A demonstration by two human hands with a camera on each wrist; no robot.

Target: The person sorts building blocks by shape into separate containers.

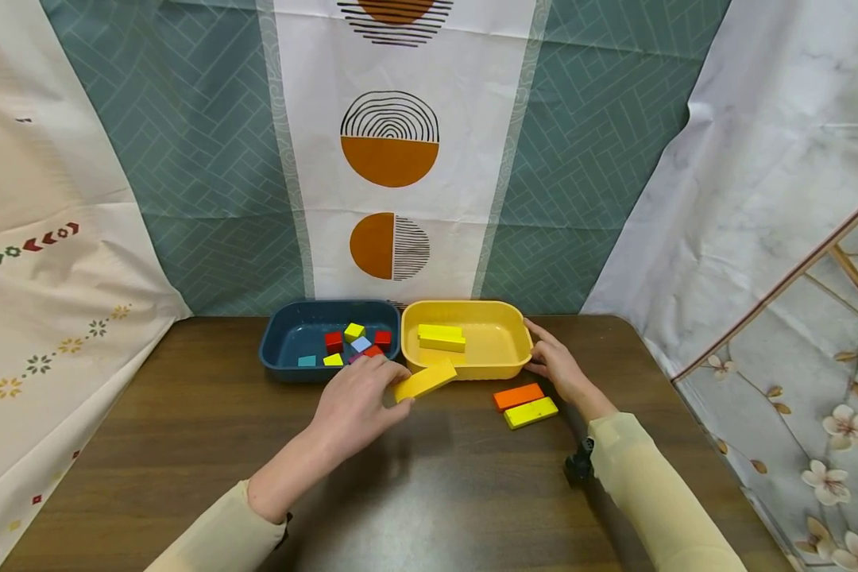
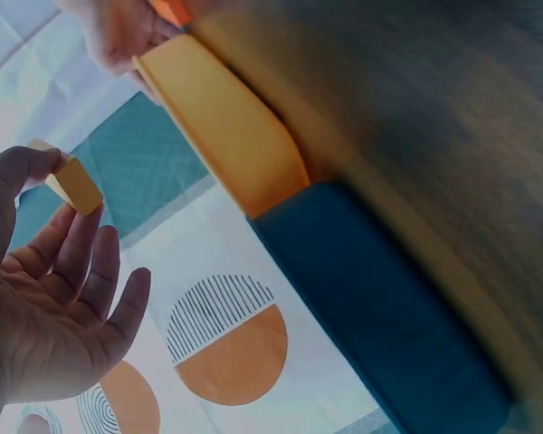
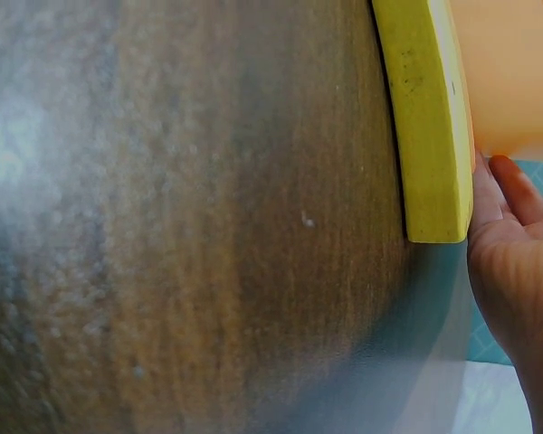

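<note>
My left hand [image 1: 357, 401] pinches a yellow-orange wooden block [image 1: 425, 380] between thumb and fingertips, held tilted just in front of the yellow bin [image 1: 499, 342]. In the left wrist view the same block [image 2: 75, 185] sits between thumb and index finger, the other fingers spread. Two yellow blocks [image 1: 441, 338] lie side by side at the left in the bin. Against the bin's right end, my right hand [image 1: 561, 367] rests with extended fingers. Near its wrist, an orange block [image 1: 518, 396] and a yellow block [image 1: 531, 413] lie on the table.
A dark blue bin [image 1: 277, 338] touches the yellow bin's left side. It holds several small cubes, among them a red cube [image 1: 334, 342] and a yellow cube [image 1: 354, 332]. The wooden table [image 1: 186, 429] ends at a curtain [image 1: 400, 262] behind the bins.
</note>
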